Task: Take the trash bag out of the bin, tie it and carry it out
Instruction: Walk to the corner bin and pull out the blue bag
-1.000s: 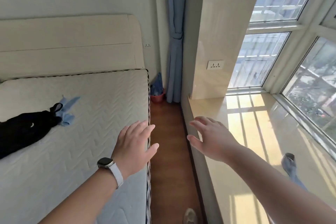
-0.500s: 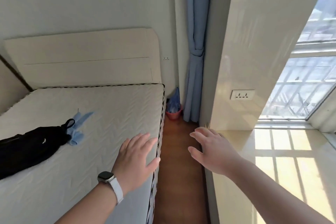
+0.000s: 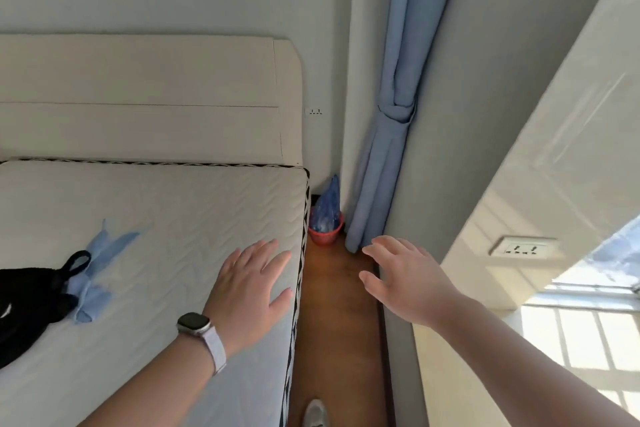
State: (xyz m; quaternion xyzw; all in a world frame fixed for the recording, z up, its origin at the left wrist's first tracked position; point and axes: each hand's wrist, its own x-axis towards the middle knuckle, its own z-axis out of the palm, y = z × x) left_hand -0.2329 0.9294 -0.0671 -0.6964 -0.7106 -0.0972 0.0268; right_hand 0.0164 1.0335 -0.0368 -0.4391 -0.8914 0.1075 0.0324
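Head view: the person is standing in the narrow floor strip between the mattress [image 3: 149, 253] and the window ledge [image 3: 460, 378]. The left hand [image 3: 251, 291] and the right hand [image 3: 408, 281] are both reaching forward, fingers spread, holding nothing. The blue trash bag [image 3: 327, 208] is sitting bunched upright in the small red bin [image 3: 323, 236] in the far corner, beside the curtain [image 3: 384, 149]. The approach step appears to be in hand; the next move calls for closing in and gathering the bag's top.

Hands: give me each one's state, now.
Left hand: open, fingers spread, holding nothing.
Right hand: open, fingers spread, holding nothing.
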